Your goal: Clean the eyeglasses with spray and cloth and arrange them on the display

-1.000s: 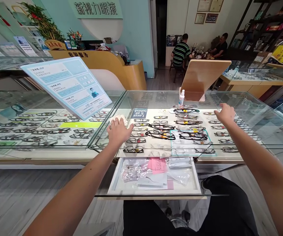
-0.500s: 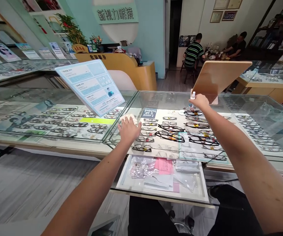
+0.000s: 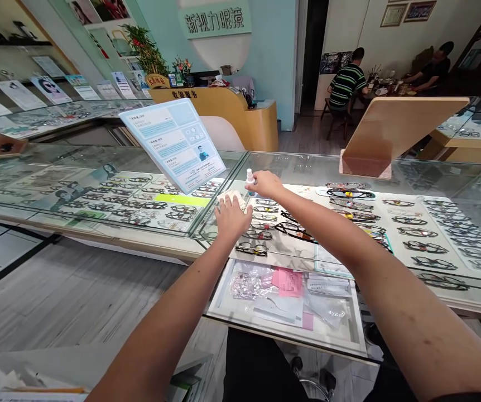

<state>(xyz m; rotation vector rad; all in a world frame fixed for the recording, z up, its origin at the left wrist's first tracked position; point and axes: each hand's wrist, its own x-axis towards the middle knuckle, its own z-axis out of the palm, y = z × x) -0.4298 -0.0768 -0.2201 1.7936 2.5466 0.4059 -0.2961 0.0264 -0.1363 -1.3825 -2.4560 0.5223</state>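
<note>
My left hand (image 3: 232, 216) lies palm down on a crumpled whitish cloth (image 3: 231, 196), pressed onto the glass top of a display case (image 3: 278, 161). Just to its right, my right hand (image 3: 267, 185) is closed around a small spray bottle (image 3: 249, 177) with a white cap. The bottle is upright over the glass, near the cloth; its lower part is partly covered by my fingers. Under the glass lie rows of eyeglasses (image 3: 252, 249), some hidden behind my right forearm.
An open drawer (image 3: 360, 335) with plastic bags and papers juts out below the case. A blue-and-white sign (image 3: 177, 146) stands on the left, a wooden-backed board (image 3: 399, 131) on the right. Two people sit at a table at the back; a yellow counter (image 3: 219, 117) stands behind.
My right hand has moved left with the spray bottle, from beside the wooden-backed board to beside the cloth. My left hand stays on the cloth. The view has shifted slightly.
</note>
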